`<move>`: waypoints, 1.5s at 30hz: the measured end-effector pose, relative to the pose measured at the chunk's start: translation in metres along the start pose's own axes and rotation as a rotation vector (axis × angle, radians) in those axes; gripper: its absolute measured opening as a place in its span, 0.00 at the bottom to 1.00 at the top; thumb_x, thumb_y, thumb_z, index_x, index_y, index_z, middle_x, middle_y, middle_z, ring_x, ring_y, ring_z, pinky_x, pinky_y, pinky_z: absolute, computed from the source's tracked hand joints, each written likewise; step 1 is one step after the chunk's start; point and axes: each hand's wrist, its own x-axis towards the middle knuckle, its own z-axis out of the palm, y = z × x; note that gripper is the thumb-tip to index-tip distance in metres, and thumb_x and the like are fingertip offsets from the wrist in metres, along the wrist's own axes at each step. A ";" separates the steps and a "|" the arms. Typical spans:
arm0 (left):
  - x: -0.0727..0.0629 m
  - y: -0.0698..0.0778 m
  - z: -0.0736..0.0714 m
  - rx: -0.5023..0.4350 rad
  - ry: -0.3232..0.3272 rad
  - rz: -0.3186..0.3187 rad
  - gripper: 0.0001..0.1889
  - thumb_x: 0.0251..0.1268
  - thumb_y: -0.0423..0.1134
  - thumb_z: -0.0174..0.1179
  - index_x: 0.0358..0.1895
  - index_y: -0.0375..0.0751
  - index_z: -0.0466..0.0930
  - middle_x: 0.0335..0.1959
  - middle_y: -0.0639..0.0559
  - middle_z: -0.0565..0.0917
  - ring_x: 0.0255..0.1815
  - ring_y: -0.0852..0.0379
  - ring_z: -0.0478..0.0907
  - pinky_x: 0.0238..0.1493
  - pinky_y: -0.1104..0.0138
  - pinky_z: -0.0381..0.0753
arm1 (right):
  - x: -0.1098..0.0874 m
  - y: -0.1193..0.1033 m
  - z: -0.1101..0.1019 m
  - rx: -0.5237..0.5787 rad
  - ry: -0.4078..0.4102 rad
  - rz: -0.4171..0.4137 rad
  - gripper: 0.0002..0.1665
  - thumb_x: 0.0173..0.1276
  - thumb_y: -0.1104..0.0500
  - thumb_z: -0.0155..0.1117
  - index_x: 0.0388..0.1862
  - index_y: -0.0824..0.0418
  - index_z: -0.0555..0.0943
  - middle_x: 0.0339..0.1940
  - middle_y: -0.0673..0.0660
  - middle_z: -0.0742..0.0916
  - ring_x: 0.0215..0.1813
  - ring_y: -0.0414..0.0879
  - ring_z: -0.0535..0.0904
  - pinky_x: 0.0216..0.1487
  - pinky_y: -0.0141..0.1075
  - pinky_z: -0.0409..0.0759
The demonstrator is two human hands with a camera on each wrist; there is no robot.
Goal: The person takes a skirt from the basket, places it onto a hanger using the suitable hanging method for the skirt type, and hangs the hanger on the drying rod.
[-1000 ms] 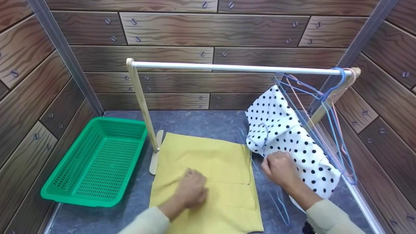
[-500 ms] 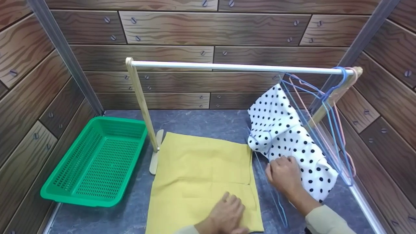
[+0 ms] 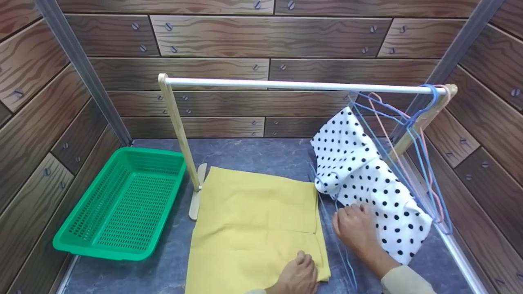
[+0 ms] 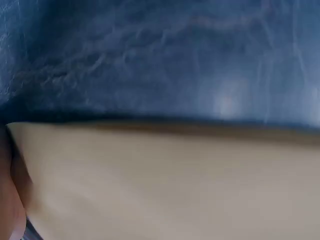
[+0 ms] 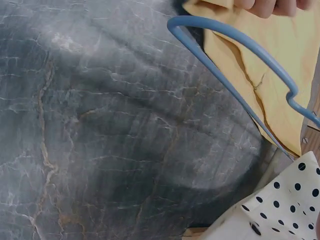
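A yellow cloth (image 3: 253, 212) lies flat across the middle of the table. My left hand (image 3: 297, 274) grips its near right part, where the corner is slightly raised; in the right wrist view the left fingers (image 5: 272, 6) sit on the cloth at the top. A blue wire hanger (image 5: 240, 40) is in my right hand (image 3: 356, 226), its rounded end pointing toward the yellow cloth. Right behind that fist hangs a white cloth with black dots (image 3: 388, 200), lying along the hangers on the rack; it partly hides the held hanger.
A rack with a white rod (image 3: 261, 83) spans the table on wooden posts. Blue and pink hangers (image 3: 423, 147) hang at its right end. The green plastic basket (image 3: 122, 204) stands on the left. Wood-patterned walls (image 3: 269, 36) enclose the back and sides.
My left hand has moved from the middle of the yellow cloth to its near right part, and the corner there has shifted up. The right hand has come slightly nearer with the hanger.
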 end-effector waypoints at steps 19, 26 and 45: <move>-0.009 -0.055 -0.019 -0.414 0.176 -0.456 0.20 0.66 0.56 0.52 0.18 0.50 0.74 0.17 0.58 0.75 0.28 0.56 0.67 0.43 0.59 0.60 | -0.007 -0.008 0.006 0.068 0.002 0.020 0.22 0.67 0.57 0.47 0.12 0.58 0.64 0.11 0.54 0.69 0.18 0.51 0.64 0.29 0.48 0.63; -0.023 -0.079 -0.025 -0.594 0.478 -0.612 0.14 0.54 0.46 0.59 0.15 0.48 0.70 0.16 0.58 0.76 0.25 0.59 0.67 0.41 0.60 0.59 | 0.000 -0.022 0.005 0.077 0.039 -0.007 0.21 0.66 0.57 0.48 0.11 0.56 0.61 0.11 0.52 0.65 0.17 0.49 0.60 0.30 0.48 0.63; -0.019 -0.091 -0.032 -0.530 0.749 -0.570 0.10 0.48 0.45 0.62 0.22 0.48 0.71 0.20 0.58 0.75 0.29 0.57 0.69 0.45 0.59 0.62 | 0.036 -0.053 0.010 0.209 0.104 0.016 0.20 0.59 0.61 0.61 0.13 0.57 0.63 0.10 0.50 0.64 0.14 0.49 0.61 0.22 0.43 0.60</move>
